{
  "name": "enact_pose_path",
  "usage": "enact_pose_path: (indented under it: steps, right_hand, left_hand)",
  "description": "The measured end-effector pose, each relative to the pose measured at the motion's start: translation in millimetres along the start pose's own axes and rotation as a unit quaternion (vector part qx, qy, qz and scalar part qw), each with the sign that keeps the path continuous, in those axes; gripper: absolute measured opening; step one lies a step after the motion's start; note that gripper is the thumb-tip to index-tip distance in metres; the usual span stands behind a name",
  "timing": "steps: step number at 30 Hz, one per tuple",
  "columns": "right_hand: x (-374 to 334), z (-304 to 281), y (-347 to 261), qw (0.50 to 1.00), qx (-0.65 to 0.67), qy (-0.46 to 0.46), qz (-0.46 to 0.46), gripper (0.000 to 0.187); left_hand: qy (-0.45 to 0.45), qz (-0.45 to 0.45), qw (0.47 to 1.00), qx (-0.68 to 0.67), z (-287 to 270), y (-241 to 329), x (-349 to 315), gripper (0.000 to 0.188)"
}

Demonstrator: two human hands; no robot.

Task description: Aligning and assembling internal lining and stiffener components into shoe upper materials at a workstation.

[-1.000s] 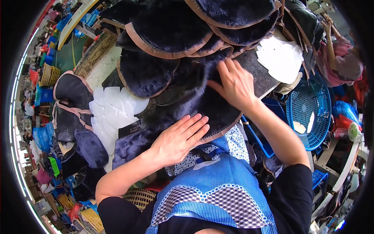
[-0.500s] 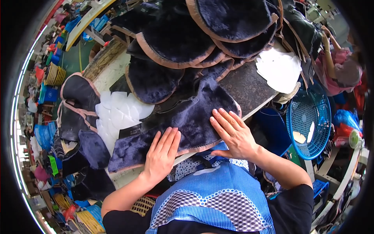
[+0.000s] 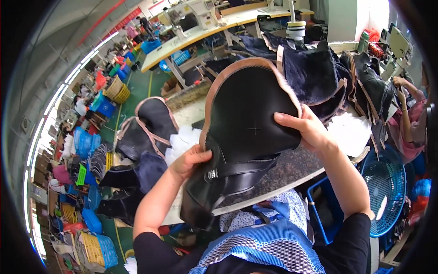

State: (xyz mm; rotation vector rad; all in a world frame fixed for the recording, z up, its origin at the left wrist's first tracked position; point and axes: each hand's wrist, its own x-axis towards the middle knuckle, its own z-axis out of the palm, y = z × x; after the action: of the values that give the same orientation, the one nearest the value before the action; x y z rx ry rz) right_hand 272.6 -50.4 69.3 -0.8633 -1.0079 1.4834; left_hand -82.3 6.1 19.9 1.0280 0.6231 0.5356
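Raised above the table is a black leather boot upper (image 3: pixel 246 105) with a pale pink-brown band along its edge, its smooth outer side toward me. A strap with a small shiny buckle-like piece crosses its lower part. My left hand (image 3: pixel 189 162) pinches its left edge near the strap, thumb on top. At the right edge my right hand (image 3: pixel 308 128) grips it, thumb over the leather and fingers mostly hidden behind. Beyond it lie several fur-lined pieces (image 3: pixel 308 75) in a dark pile. White cut pieces (image 3: pixel 182 141) are partly hidden behind my left hand.
More white pieces (image 3: pixel 349 134) lie on the table's right side. Below them stands a blue plastic basket (image 3: pixel 383 194). Black leather pieces (image 3: pixel 155 118) and dark furry ones (image 3: pixel 153 171) lie at the left. A person (image 3: pixel 408 114) works at the far right; a long table with sewing machines (image 3: pixel 200 16) stands behind.
The upper lay fur side up under my flat hands. Now it is lifted and turned leather side toward me, gripped by both hands. The view has tilted up, showing more of the room.
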Motion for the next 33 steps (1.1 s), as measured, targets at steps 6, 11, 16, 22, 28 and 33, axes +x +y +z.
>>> enact_pose_path:
  steps: [6,11,16,22,28,33]
  right_hand:
    - [32.8,28.4,-31.9,0.992,-0.039,-0.053,0.105,0.044]
    - [30.5,23.0,-0.8,0.985,-0.051,-0.104,-0.130,0.049]
    - [27.3,46.3,-7.1,0.977,-0.090,-0.060,-0.182,0.026]
    - [20.2,64.5,-40.5,0.951,-0.204,-0.129,-0.195,0.022]
    - [27.1,46.3,-44.4,0.892,-0.326,-0.037,-0.312,0.036]
    - [15.0,34.3,-38.6,0.899,-0.336,-0.021,-0.280,0.040]
  left_hand:
    - [0.027,0.138,0.989,0.033,41.0,38.3,37.3,0.061]
    - [0.093,0.194,0.975,-0.058,24.2,18.2,63.6,0.064]
    - [0.024,0.323,0.946,0.023,17.9,54.6,53.3,0.079]
    - [0.029,0.339,0.781,0.523,81.9,165.8,29.8,0.072]
    - [0.088,0.547,0.632,0.541,90.0,144.2,32.4,0.019]
    - [0.165,0.565,0.658,0.469,90.2,108.2,33.8,0.012]
